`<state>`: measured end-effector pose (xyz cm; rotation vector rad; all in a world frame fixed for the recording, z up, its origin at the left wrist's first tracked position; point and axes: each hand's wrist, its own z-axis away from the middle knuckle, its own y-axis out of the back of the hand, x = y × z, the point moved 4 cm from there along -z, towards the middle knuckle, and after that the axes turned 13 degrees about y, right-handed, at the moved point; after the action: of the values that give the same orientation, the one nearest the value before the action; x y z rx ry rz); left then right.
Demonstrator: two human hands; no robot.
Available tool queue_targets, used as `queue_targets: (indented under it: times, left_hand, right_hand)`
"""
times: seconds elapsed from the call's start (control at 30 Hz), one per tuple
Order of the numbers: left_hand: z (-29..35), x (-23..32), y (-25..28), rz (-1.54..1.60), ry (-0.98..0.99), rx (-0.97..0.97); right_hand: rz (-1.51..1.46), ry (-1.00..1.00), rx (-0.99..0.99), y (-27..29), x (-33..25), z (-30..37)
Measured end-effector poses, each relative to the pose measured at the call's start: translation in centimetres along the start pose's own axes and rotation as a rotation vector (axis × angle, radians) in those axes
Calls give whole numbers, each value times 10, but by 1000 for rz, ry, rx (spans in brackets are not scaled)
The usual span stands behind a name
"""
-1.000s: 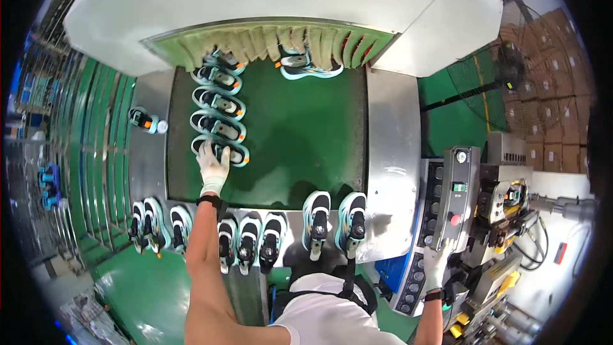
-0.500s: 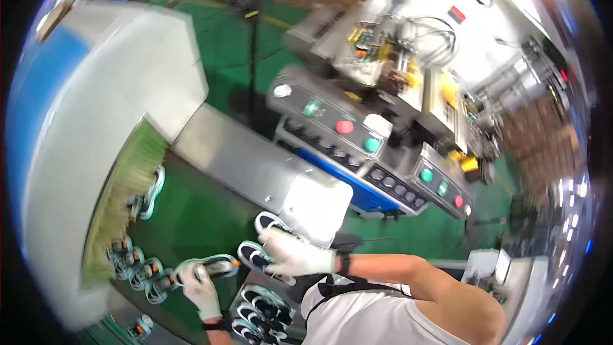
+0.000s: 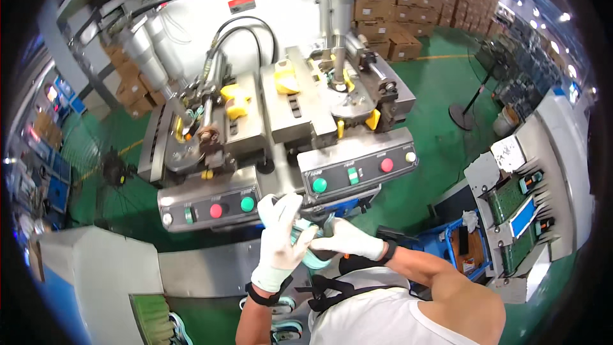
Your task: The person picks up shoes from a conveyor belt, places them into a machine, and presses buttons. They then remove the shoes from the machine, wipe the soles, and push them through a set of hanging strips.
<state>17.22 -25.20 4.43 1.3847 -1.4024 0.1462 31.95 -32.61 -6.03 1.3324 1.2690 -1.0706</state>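
Observation:
In front of the machine's control panels, my white-gloved hands meet around a sneaker (image 3: 311, 259) with a pale mint sole. My left hand (image 3: 280, 237) grips it from the left, fingers pointing up and partly curled. From the right, my right hand (image 3: 350, 240) closes on its other side. The gloves hide much of the shoe, so its exact pose is hard to tell. Below my left wrist, more sneakers (image 3: 286, 330) with mint soles lie near my body. Another sneaker (image 3: 179, 328) is on the conveyor at the lower left.
Ahead stands a two-station machine with a left control panel (image 3: 211, 203), a right control panel (image 3: 357, 167) and yellow pads (image 3: 286, 78). A metal shelf (image 3: 211, 269) lies left of my hands. At right are a blue cart (image 3: 454, 246) and another conveyor (image 3: 511, 211). A fan (image 3: 465, 115) stands beyond.
My view has swung right toward the machine. My left hand has left the conveyor side and my right hand the sneakers by the shelf; both now come together on one sneaker.

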Motion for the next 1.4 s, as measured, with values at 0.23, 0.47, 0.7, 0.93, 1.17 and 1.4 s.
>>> queue_targets:
  times: [0.23,0.47,0.7,0.93,1.17,1.4]
  left_hand:
    - [-110,10,-75,388,205,65]
    - [-235,-15,-166,314,261,-73]
    - [-324,-75,-239,140,499,-22]
    - [-379,-157,-324,222,533,-180]
    - [-388,-212,-377,-115,611,-218]
    - [-346,-195,-282,746,753,-364]
  right_hand:
    - [-538,-23,547,150,-20,55]
    - [-705,120,838,228,-2,72]
    - [-750,150,930,255,21,88]
    - [-621,39,1101,252,38,115]
    - [-276,-57,1246,248,26,126]
    - [-203,-95,1030,255,4,77]
